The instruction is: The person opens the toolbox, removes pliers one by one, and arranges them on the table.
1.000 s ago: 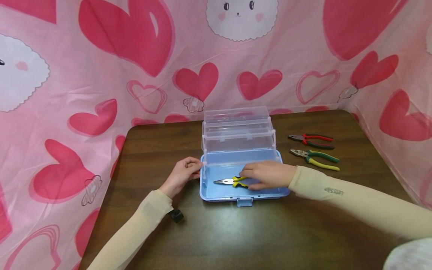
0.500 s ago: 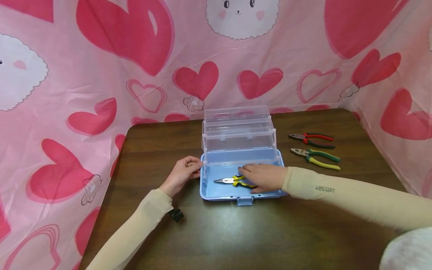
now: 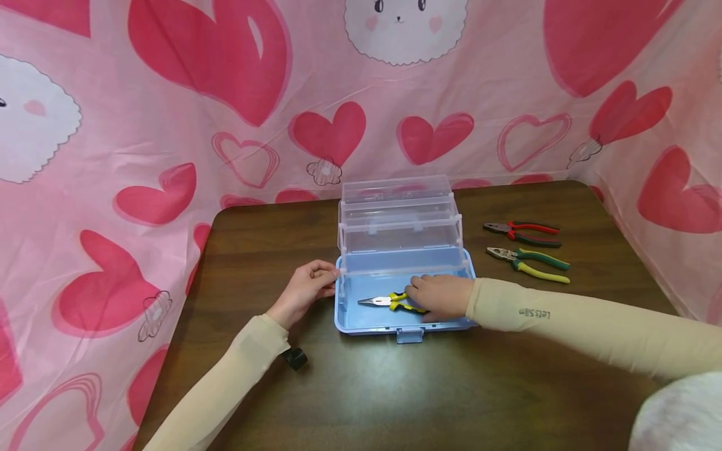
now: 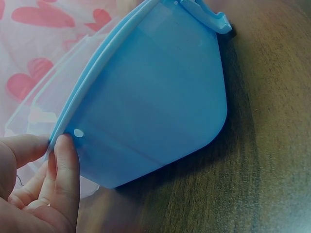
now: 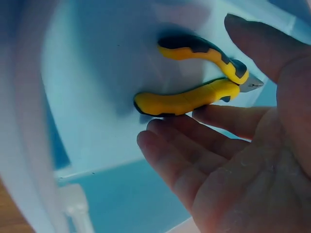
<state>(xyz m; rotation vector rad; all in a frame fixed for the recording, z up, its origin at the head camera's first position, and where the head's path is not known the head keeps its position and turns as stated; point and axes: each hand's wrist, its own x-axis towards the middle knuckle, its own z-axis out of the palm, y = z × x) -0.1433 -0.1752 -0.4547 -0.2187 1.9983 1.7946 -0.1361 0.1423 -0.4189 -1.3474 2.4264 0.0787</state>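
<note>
A blue toolbox (image 3: 372, 330) with clear trays folded up and back stands on the table. Needle-nose pliers (image 3: 379, 302) with yellow-and-black handles lie flat on its floor, jaws pointing left. My left hand (image 3: 303, 291) pinches the box's left rim; in the left wrist view the thumb and fingertips meet across the toolbox edge (image 4: 57, 127). Inside the box, my right hand (image 3: 442, 297) reaches over the handles. The right wrist view shows its fingers loosely extended, fingertips at one handle of the pliers (image 5: 187, 100), while the thumb stands apart from the other handle.
Right of the box lie pliers with red-and-black handles (image 3: 524, 233) and pliers with green-and-yellow handles (image 3: 530, 263). A blue front latch (image 3: 410, 336) hangs off the box's front. Pink heart-printed cloth (image 3: 434, 88) rises behind the wooden table (image 3: 361, 401).
My right hand has shifted slightly left inside the box, over the pliers' handles. The left hand keeps its place on the rim, and the needle-nose pliers have hardly moved.
</note>
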